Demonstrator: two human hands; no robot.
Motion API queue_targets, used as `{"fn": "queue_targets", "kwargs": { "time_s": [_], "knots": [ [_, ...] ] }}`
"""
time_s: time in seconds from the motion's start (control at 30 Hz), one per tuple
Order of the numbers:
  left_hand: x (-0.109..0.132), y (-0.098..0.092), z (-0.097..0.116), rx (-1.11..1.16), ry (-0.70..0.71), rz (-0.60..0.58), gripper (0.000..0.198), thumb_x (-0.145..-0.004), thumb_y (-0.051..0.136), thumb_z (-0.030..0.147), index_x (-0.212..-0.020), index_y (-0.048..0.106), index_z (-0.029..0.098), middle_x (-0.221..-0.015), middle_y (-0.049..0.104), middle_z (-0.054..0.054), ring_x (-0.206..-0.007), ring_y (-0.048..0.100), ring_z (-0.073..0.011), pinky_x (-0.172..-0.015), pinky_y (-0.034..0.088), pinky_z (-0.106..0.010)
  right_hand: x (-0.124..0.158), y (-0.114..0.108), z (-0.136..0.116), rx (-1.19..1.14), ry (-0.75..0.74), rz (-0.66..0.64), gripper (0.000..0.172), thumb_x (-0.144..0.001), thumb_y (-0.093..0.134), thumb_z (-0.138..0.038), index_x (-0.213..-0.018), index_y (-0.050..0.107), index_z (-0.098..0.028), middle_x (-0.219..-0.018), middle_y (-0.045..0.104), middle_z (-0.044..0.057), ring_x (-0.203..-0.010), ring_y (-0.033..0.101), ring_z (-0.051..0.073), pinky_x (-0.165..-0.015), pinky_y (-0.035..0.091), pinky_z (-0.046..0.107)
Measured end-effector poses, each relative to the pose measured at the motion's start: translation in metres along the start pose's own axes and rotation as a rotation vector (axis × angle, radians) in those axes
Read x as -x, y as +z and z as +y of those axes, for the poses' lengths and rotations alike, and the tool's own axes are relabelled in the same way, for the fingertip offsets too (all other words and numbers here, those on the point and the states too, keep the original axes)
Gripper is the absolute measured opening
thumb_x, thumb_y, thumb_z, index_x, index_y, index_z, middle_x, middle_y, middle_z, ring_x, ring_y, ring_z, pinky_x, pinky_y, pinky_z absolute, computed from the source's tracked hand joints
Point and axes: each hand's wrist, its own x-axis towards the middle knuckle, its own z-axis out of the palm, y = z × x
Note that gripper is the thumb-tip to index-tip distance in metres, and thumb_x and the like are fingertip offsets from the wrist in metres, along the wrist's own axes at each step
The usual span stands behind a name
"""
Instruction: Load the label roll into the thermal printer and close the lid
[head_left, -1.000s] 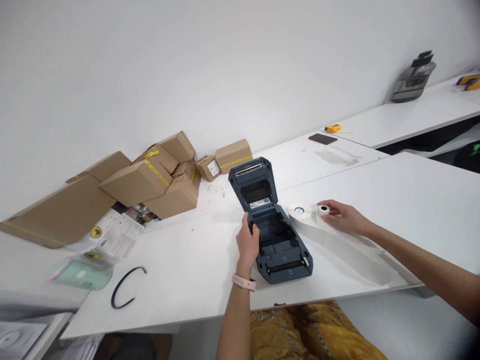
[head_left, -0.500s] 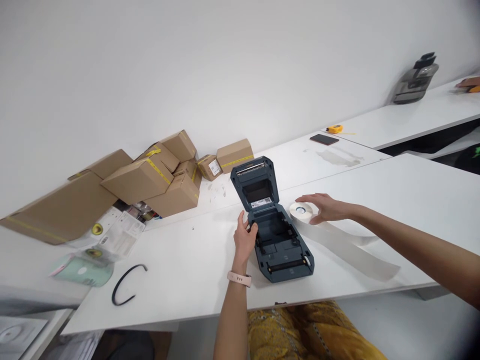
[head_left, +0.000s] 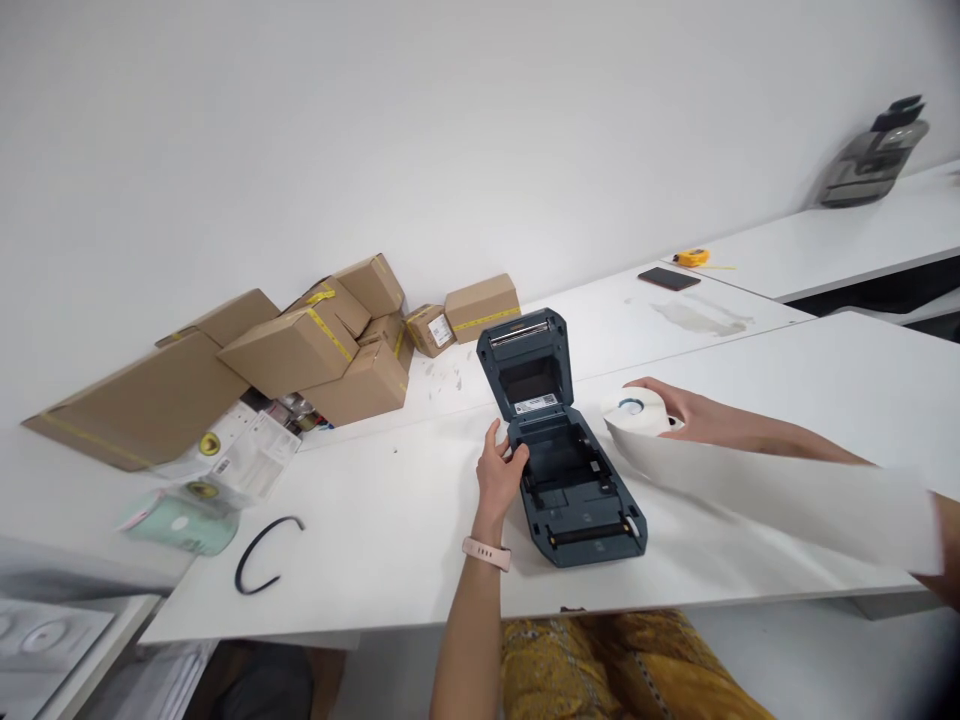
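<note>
A dark blue-grey label printer (head_left: 570,490) stands on the white table, its lid (head_left: 529,365) raised and its roll bay bare inside. My left hand (head_left: 501,475), with a pink band on the wrist, grips the printer's left edge near the hinge, thumb over the rim. To the right of the printer, my right hand (head_left: 679,410) is closed round a white label roll (head_left: 626,408), lifted off the table. A long strip of label paper (head_left: 780,495) trails from the roll to the right, passing in front of my right forearm.
Several cardboard boxes (head_left: 292,350) are piled at the back left. A mint-green pouch (head_left: 184,525) and a black curved band (head_left: 251,555) lie at the left. Farther back are a phone (head_left: 669,279), a yellow tape measure (head_left: 691,258) and a grey bottle (head_left: 874,155).
The label roll has risen off the table in my right hand and moved slightly right, its loose strip lifting with it. My left hand stays on the printer. The view has shifted slightly.
</note>
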Motion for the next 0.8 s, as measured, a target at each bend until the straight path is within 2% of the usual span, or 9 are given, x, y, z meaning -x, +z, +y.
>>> {"fn": "queue_targets", "kwargs": {
  "time_s": [0.1, 0.2, 0.27, 0.33, 0.43, 0.6, 0.8],
  "knots": [
    [-0.003, -0.001, -0.004, 0.083, 0.003, -0.022, 0.073, -0.086, 0.073, 0.038, -0.150, 0.043, 0.024, -0.133, 0.069, -0.014, -0.126, 0.064, -0.0266, -0.104, 0.050, -0.040, -0.009, 0.011, -0.041, -0.058, -0.097, -0.093, 0.071, -0.073, 0.074, -0.043, -0.137, 0.047, -0.028, -0.134, 0.062, 0.008, -0.119, 0.061, 0.034, -0.094, 0.052, 0.038],
    [-0.002, -0.001, -0.002, 0.129, 0.042, -0.054, 0.061, -0.088, 0.069, 0.034, -0.145, 0.050, 0.023, -0.138, 0.066, -0.013, -0.127, 0.063, -0.0266, -0.103, 0.051, -0.040, -0.030, 0.037, -0.076, 0.008, -0.241, -0.208, 0.067, -0.067, 0.076, -0.040, -0.127, 0.052, -0.025, -0.123, 0.065, 0.007, -0.114, 0.062, 0.031, -0.095, 0.050, 0.039],
    [-0.001, -0.001, 0.000, 0.085, 0.092, -0.057, 0.046, -0.090, 0.065, 0.032, -0.135, 0.061, 0.024, -0.138, 0.066, -0.010, -0.126, 0.063, -0.0255, -0.102, 0.052, -0.038, -0.045, 0.053, -0.086, 0.117, -0.309, -0.272, 0.068, -0.062, 0.078, -0.037, -0.124, 0.053, -0.024, -0.121, 0.065, 0.008, -0.110, 0.062, 0.030, -0.092, 0.050, 0.038],
    [0.001, -0.001, 0.002, 0.004, 0.126, -0.053, 0.033, -0.091, 0.060, 0.030, -0.123, 0.070, 0.026, -0.131, 0.071, -0.006, -0.119, 0.066, -0.0243, -0.100, 0.053, -0.038, -0.057, 0.065, -0.086, 0.240, -0.336, -0.311, 0.069, -0.061, 0.078, -0.035, -0.124, 0.054, -0.023, -0.123, 0.064, 0.009, -0.108, 0.062, 0.030, -0.091, 0.049, 0.038],
    [0.001, -0.002, 0.003, -0.074, 0.128, -0.057, 0.029, -0.092, 0.057, 0.031, -0.113, 0.075, 0.027, -0.118, 0.076, -0.003, -0.103, 0.071, -0.0227, -0.094, 0.055, -0.037, -0.066, 0.072, -0.076, 0.350, -0.318, -0.349, 0.070, -0.060, 0.076, -0.035, -0.126, 0.054, -0.023, -0.125, 0.063, 0.010, -0.105, 0.064, 0.031, -0.087, 0.049, 0.038],
    [0.002, -0.004, 0.004, -0.152, 0.125, -0.049, 0.029, -0.092, 0.056, 0.035, -0.113, 0.075, 0.027, -0.110, 0.078, -0.003, -0.094, 0.071, -0.0220, -0.086, 0.056, -0.035, -0.067, 0.073, -0.068, 0.416, -0.263, -0.331, 0.069, -0.062, 0.074, -0.036, -0.127, 0.054, -0.023, -0.125, 0.065, 0.011, -0.106, 0.064, 0.033, -0.086, 0.049, 0.039],
    [0.005, -0.004, 0.009, -0.140, 0.098, -0.037, 0.030, -0.091, 0.059, 0.034, -0.115, 0.075, 0.027, -0.110, 0.078, -0.003, -0.096, 0.072, -0.0219, -0.089, 0.056, -0.034, -0.077, 0.088, -0.069, 0.609, -0.202, -0.291, 0.072, -0.061, 0.074, -0.035, -0.130, 0.057, -0.020, -0.123, 0.069, 0.015, -0.106, 0.066, 0.038, -0.092, 0.046, 0.046]
  ]
}}
